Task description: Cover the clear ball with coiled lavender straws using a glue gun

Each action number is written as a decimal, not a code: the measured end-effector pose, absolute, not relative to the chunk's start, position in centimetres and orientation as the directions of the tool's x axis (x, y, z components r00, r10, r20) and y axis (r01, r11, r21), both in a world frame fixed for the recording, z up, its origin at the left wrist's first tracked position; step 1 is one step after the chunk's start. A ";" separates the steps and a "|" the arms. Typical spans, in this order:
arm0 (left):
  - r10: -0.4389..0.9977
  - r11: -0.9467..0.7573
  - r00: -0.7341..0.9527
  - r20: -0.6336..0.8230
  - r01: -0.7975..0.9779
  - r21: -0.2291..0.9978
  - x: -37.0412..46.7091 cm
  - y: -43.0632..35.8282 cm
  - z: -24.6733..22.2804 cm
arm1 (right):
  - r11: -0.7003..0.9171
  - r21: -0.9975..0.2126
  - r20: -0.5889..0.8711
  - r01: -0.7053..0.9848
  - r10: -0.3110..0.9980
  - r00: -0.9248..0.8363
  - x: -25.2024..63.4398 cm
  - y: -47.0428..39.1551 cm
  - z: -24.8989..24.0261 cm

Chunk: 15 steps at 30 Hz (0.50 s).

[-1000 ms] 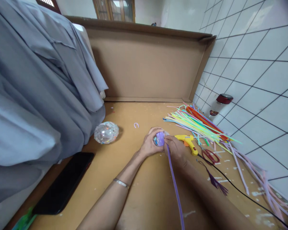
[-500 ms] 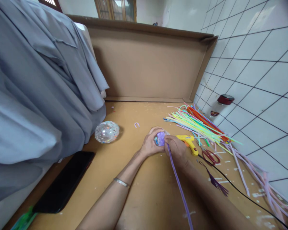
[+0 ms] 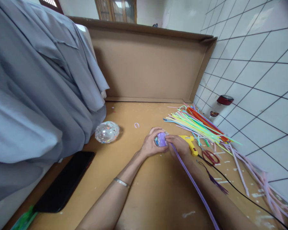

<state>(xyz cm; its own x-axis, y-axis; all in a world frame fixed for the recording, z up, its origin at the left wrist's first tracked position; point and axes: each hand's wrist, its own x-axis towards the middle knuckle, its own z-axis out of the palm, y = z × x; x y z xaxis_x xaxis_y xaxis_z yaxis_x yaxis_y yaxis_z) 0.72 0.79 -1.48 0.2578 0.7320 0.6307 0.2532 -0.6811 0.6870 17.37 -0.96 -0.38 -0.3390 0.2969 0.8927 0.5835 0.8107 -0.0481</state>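
My left hand (image 3: 150, 142) is wrapped round a small rounded piece (image 3: 161, 139) with purple strips across it and speckled, clear-looking sides. My right hand (image 3: 179, 145) pinches a long purple strip (image 3: 194, 183) at the right edge of that piece. From my right fingers the strip runs down to the bottom edge of the view, along my right forearm. Just beyond my right hand lies a yellow glue gun (image 3: 193, 148), partly hidden by the hand. Left of my hands sits a clear speckled bowl-like piece (image 3: 107, 132), and a small pink curl (image 3: 137, 125) lies between.
Colourful strips (image 3: 201, 124) are piled at the back right, near red-handled scissors (image 3: 210, 157), a purple tassel (image 3: 217, 182) and a black cord. A jar with a red lid (image 3: 225, 100) stands by the tiled wall. At left are a black phone (image 3: 64, 182) and grey cloth (image 3: 38, 95); cardboard (image 3: 148, 67) stands behind.
The strip's free end has swung to the right, nearer my right forearm. My right hand has shifted slightly right, covering more of the glue gun. My left hand has hardly moved.
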 end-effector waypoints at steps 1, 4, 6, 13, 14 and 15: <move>0.731 -0.682 0.256 0.633 0.253 0.686 0.7 0.8 -1.5 | 0.815 -0.042 0.896 0.577 0.287 -0.339 17.4 -1.0 -0.4; 0.734 -0.679 0.252 0.630 0.251 0.690 0.8 0.8 -1.5 | 0.817 -0.062 0.911 0.573 0.281 -0.302 17.3 -1.0 -0.4; 0.737 -0.676 0.254 0.626 0.248 0.694 0.8 0.8 -1.5 | 0.817 -0.089 0.912 0.570 0.297 -0.283 17.2 -1.0 -0.6; 0.742 -0.669 0.255 0.619 0.249 0.700 0.7 0.9 -1.5 | 0.802 -0.081 0.900 0.592 0.314 -0.303 17.3 -1.0 -0.5; 0.742 -0.670 0.258 0.619 0.247 0.700 0.7 0.9 -1.5 | 0.812 -0.074 0.902 0.579 0.302 -0.308 17.3 -1.0 -0.3; 0.741 -0.671 0.261 0.619 0.244 0.700 0.7 0.9 -1.5 | 0.821 -0.069 0.905 0.567 0.290 -0.311 17.3 -1.0 -0.2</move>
